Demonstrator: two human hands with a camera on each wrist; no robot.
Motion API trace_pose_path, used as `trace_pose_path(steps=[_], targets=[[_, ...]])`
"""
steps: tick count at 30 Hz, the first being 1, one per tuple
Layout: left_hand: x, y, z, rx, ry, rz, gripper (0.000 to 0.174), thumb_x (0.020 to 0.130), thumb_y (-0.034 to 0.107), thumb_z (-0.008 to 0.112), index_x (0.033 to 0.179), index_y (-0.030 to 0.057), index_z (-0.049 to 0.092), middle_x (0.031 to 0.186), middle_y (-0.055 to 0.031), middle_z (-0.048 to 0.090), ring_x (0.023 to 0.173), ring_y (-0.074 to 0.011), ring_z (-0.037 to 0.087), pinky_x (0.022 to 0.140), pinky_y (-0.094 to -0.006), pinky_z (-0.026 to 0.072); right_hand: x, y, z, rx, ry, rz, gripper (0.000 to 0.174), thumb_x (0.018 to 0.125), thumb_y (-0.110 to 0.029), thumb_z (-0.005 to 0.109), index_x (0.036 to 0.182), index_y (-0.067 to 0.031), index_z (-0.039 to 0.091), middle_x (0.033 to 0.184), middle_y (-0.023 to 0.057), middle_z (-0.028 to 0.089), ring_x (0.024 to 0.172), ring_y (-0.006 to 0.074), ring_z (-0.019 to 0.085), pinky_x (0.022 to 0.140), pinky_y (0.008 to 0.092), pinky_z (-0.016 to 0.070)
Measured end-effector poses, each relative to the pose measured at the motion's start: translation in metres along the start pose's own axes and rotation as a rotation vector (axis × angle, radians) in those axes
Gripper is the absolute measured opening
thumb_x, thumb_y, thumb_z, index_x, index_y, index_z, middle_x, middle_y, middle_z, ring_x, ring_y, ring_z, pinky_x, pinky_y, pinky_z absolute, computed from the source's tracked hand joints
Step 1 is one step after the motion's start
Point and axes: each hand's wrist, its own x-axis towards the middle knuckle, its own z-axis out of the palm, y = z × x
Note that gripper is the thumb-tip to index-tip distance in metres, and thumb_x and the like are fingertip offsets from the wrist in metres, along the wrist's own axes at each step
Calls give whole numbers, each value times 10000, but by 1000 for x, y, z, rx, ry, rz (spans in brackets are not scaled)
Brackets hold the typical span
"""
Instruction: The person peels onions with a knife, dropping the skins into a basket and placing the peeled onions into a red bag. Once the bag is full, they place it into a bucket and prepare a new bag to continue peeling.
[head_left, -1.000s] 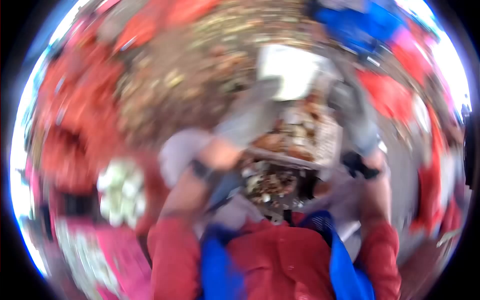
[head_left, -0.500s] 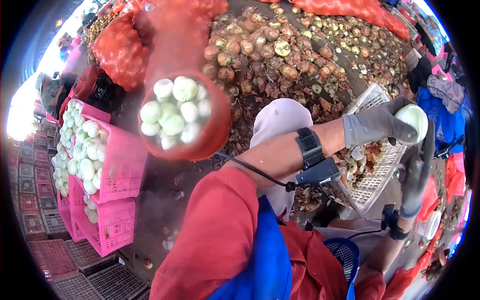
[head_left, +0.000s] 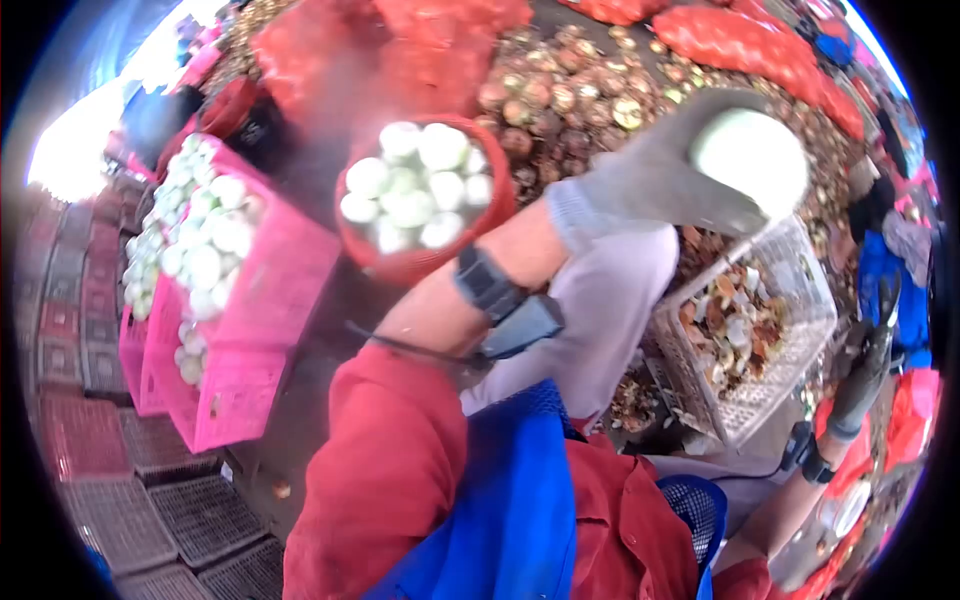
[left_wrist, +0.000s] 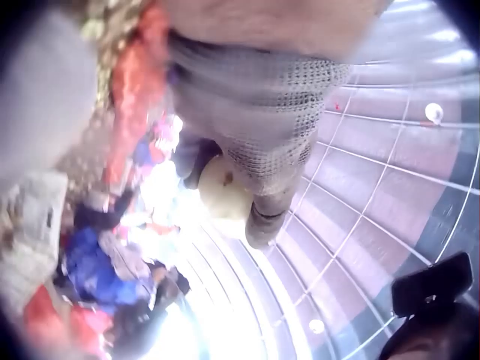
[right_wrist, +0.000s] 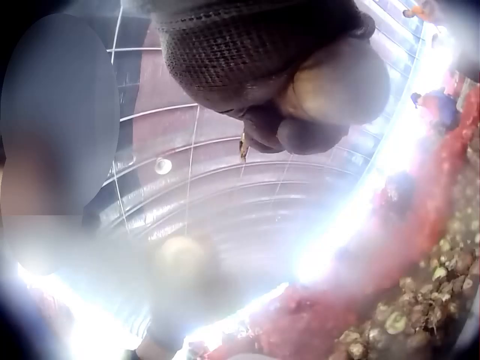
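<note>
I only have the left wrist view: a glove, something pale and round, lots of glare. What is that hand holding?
Observer: The left hand grips a peeled white onion, held up, not touching the white crate.
Operator: Other peeled ones nearby?
Observer: A red sack full of them stands left of that hand.
Operator: And the right hand?
Observer: Low beside the crate, curled round a small tool; only its tip shows.

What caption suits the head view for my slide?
Gloved left hand holds a peeled onion near a red bag full of peeled onions.
</note>
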Motion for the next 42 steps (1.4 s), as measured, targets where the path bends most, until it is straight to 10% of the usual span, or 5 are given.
trace_pose_path(steps=[7,11,25,36,42], targets=[[-163,31,-155,1335,782,6,922,708,263,896,1481,58,438,1356,-182,541,1190,-327,601,1037,-425,497,11,5,39,147,61,157,384,1099,-426,462,892,-143,617,633,-96,427,511,6,349,438,216,222],[-221,11,-218,1832,393,-446,807,747,290,798,1451,57,477,1384,-219,526,1147,-412,602,1014,-474,482,16,-17,70,245,-85,164,314,1093,-365,473,1010,-107,632,691,-70,477,508,14,379,439,214,258],[-15,-188,-205,333,575,-302,679,935,78,711,1525,-38,396,1484,-134,506,1227,-173,540,1065,-300,443,-7,-38,78,171,-229,454,640,1090,-413,473,1550,17,358,735,-23,523,466,26,382,410,180,294],[-75,-348,-259,1553,-231,-1533,483,944,300,644,1356,55,586,1394,-252,572,1227,-416,590,994,-531,502,21,11,82,-18,-111,685,631,1078,-475,450,1517,-22,447,680,-59,478,422,15,340,355,204,255],[-180,-459,-340,1924,-212,-966,264,1007,196,508,1122,50,696,1097,-196,717,943,-336,711,804,-484,577,40,9,85,4,-133,769,622,1077,-463,468,1505,-12,461,731,-33,542,515,23,409,452,190,305]])
